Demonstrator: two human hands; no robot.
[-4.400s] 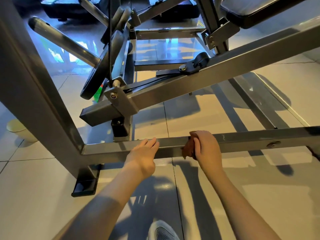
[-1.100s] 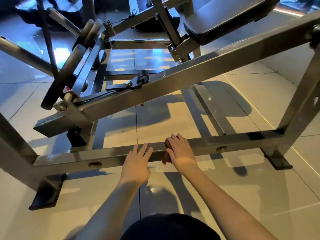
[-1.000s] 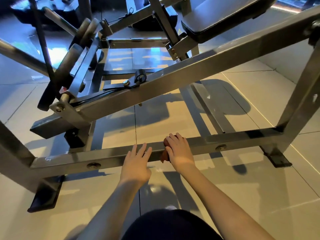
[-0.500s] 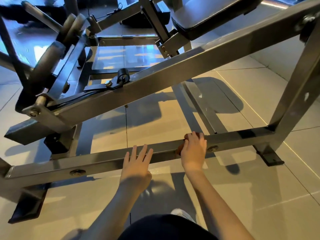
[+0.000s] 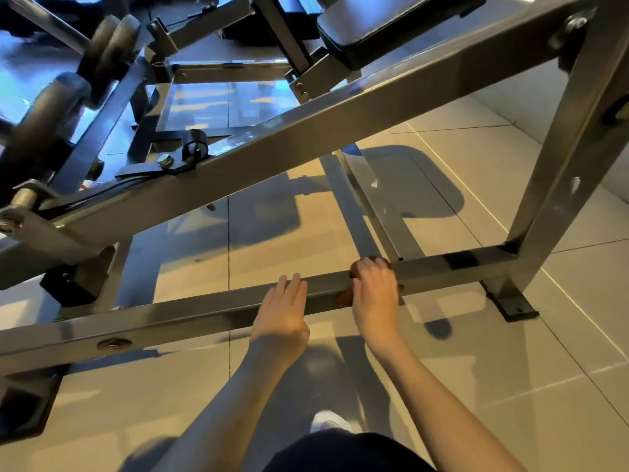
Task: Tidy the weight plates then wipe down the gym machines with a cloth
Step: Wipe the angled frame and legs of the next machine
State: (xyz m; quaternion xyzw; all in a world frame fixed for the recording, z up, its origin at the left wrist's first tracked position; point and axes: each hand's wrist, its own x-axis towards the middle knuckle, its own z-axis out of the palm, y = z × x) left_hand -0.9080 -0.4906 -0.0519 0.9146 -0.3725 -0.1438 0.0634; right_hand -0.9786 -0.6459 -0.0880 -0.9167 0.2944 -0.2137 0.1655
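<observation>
Cloth (image 5: 344, 298): brown, bunched, pressed against the low crossbar (image 5: 190, 318) of the gym machine (image 5: 238, 185), near the joint with the upright post (image 5: 561, 148). Only small patches of it show beside and above the fingers. Right hand (image 5: 374, 291): fingers curled over the cloth and the top edge of the crossbar, gripping the cloth. Left hand (image 5: 282, 315): fingers straight and close together, laid flat on the same crossbar just beside the right hand, holding nothing. A sloping beam (image 5: 408, 90) crosses above both hands. Weight plates (image 5: 112, 46) sit at the upper left, blurred. The tiled floor (image 5: 510, 386) lies below.
</observation>
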